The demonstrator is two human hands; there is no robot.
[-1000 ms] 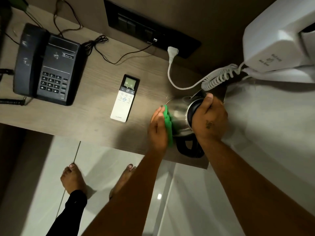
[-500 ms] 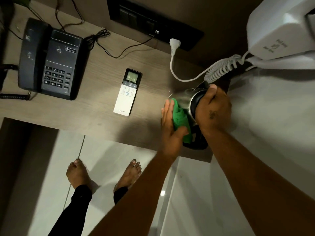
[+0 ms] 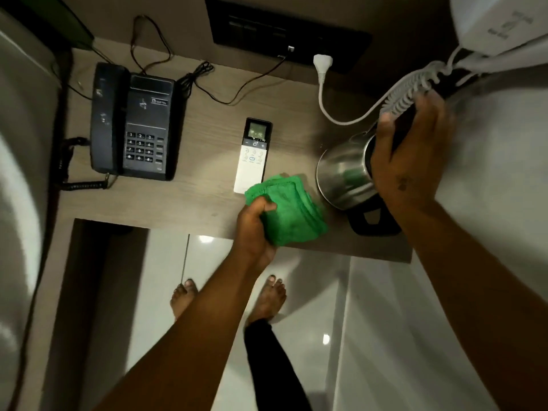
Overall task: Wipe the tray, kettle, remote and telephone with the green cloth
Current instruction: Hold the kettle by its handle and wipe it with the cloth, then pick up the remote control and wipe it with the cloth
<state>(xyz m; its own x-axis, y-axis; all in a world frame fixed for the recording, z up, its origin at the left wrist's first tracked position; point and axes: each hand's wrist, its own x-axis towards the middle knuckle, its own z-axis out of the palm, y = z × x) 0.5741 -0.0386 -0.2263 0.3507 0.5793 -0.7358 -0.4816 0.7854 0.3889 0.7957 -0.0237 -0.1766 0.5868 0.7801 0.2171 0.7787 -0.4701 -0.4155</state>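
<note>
Green cloth (image 3: 289, 210): it is folded and bunched in your left hand (image 3: 256, 225), above the front edge of the table (image 3: 204, 96), just beside the lower end of the remote and apart from the kettle.
Left grip: clenched on the cloth, thumb on top.
Kettle (image 3: 344, 176): the steel body is tilted, its bottom turned toward the cloth, and it hangs above its black base (image 3: 373, 222).
Right grip: your right hand (image 3: 410, 161) is wrapped over the top of the kettle and grasps it; the handle is hidden under the hand.
Remote (image 3: 252, 154): it lies flat on the table, between the telephone and the kettle, screen end toward the wall.
Telephone (image 3: 133, 123): it stands at the left of the table, handset on its cradle, well apart from your hands.
Tray: I cannot see one in this view.
Step, as I judge: the cloth is off the kettle, so the remote seems the next thing to wipe.
Risk 1: the coiled white cord (image 3: 407, 91) runs just beside your right fingers; if you swing the kettle, it may catch and pull.
Risk 2: the kettle is tilted over the base; if you set it down crooked, it may tip toward the table edge.
Risk 3: the remote is light; a hard wipe can push it off the front edge.
</note>
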